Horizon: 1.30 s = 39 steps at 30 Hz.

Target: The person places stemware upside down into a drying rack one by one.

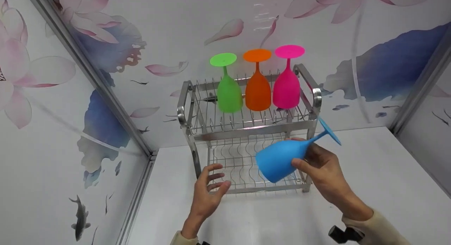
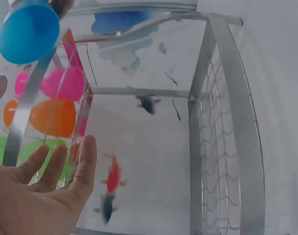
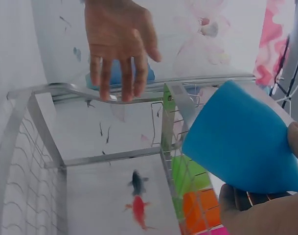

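My right hand (image 1: 326, 174) grips a blue goblet (image 1: 282, 158) around the base of its bowl. The goblet is tilted, its mouth toward the lower left and its foot toward the upper right, in front of a two-tier metal dish rack (image 1: 253, 129). In the right wrist view the blue bowl (image 3: 239, 139) fills the right side, thumb on one side and fingers beneath. My left hand (image 1: 208, 195) holds nothing, fingers loosely bent, near the rack's lower left front. Upside down on the upper tier stand a green goblet (image 1: 229, 95), an orange goblet (image 1: 258, 91) and a pink goblet (image 1: 286, 88).
The rack's lower wire tier (image 1: 236, 160) lies behind the hands. A white table (image 1: 246, 220) bears the rack. Walls printed with lotus flowers and fish enclose it at the back and sides, with a metal corner strip (image 1: 105, 97) on the left.
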Tool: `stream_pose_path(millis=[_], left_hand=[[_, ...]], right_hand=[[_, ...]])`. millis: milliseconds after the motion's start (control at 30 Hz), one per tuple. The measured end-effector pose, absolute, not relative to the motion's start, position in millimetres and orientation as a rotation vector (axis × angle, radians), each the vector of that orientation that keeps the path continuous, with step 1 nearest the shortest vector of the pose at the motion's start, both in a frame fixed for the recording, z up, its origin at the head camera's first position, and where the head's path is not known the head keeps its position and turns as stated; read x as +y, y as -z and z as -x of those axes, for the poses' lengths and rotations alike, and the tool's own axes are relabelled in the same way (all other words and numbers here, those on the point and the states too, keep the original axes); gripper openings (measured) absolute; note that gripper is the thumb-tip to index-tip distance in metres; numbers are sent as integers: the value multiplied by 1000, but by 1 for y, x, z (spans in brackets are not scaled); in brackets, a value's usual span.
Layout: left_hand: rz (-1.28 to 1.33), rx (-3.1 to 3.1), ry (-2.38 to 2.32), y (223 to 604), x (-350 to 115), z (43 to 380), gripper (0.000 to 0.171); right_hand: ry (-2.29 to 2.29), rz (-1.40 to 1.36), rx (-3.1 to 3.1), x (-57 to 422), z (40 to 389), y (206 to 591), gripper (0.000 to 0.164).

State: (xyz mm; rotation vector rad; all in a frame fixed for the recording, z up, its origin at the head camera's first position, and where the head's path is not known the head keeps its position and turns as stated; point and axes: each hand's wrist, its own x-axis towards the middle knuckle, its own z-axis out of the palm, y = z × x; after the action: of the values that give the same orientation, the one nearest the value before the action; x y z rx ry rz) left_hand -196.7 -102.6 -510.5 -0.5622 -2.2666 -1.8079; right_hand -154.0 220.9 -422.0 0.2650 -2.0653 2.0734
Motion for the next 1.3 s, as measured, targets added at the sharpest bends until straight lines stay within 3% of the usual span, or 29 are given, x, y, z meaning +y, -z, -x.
stream_pose_path(millis=[267, 533, 867, 1300], left_hand=[[166, -2213, 1635, 530, -133, 217, 45], [-67, -2198, 1562, 549, -149, 232, 48], [-38, -2258, 1542, 566, -156, 244, 40], [56, -2399, 1411, 565, -156, 254, 35]], right_hand=[[-1782, -585, -2215, 211, 177, 364, 64], [-1651, -746, -2308, 185, 206, 306, 57], [-1542, -798, -2410, 138, 247, 261, 63], [-1400, -789, -2563, 67, 306, 246, 69]])
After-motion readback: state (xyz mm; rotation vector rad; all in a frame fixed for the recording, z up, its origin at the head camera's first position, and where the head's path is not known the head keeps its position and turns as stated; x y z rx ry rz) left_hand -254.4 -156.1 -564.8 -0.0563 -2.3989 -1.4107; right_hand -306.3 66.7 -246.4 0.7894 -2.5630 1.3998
